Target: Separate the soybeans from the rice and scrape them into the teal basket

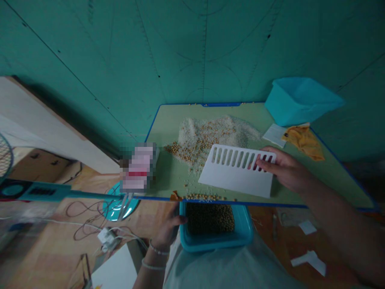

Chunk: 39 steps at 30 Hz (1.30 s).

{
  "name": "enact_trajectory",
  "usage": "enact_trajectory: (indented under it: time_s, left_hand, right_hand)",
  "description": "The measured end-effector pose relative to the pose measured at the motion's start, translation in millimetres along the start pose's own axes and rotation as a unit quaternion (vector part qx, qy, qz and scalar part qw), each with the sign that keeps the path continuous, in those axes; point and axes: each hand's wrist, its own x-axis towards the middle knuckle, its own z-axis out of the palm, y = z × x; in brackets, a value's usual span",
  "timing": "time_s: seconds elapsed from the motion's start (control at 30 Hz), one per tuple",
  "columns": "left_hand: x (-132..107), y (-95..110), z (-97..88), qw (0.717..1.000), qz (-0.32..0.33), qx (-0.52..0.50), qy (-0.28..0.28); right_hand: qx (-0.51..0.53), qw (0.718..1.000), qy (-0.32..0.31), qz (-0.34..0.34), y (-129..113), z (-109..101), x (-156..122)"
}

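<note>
My right hand [279,166] grips the slotted end of a white plastic panel [236,182], fingers through or behind its slots. The panel leans over the green tabletop [165,122], just in front of a spread pile of white grains mixed with yellow beans [207,138]. A row of beans [204,196] lies along the table's near edge. Below that edge, my left hand [171,226] holds the left rim of a teal plastic tub [216,243], thumb over the rim. Dark and yellowish beans [210,218] lie inside the tub, which rests at my lap.
A light-blue bin [297,102] stands at the back right, near a white packet [274,135] and an orange cloth [305,142]. A pixelated pink item [138,168] sits at the table's left edge. A teal fan [39,189] and cables with a power strip [108,239] are left.
</note>
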Motion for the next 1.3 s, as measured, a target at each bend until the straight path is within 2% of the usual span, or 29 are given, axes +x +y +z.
enact_trajectory:
  time_s: [0.17,0.3,0.4,0.5,0.77,0.87,1.07,1.3]
  left_hand:
    - [2,0,1.0,1.000,0.012,0.008,-0.011]
    - [4,0,1.4,1.000,-0.004,0.006,-0.016]
    - [6,-1,0.7,1.000,-0.024,0.010,-0.014]
    - [7,-2,-0.1,0.999,-0.023,0.019,-0.015]
    - [4,-4,-2.5,1.000,-0.011,0.014,-0.023]
    - [4,-5,-2.9,1.000,-0.009,0.015,-0.018]
    - [6,-4,-1.5,0.999,-0.001,0.015,-0.033]
    - [5,-3,-0.5,1.000,0.003,0.009,-0.026]
  right_hand:
    - [0.043,0.992,0.093,0.070,15,-40,-20]
    - [0.055,0.983,0.121,0.130,31,-59,-38]
    - [0.061,0.979,0.126,0.145,36,-55,-46]
    - [0.066,0.981,0.103,0.150,33,-46,-49]
    - [0.075,0.989,0.041,0.119,27,-33,-38]
    - [0.083,0.988,0.013,0.128,26,-27,-36]
    - [0.083,0.990,0.030,0.108,23,-22,-33]
    - [0.038,0.995,0.012,0.094,21,-13,-25]
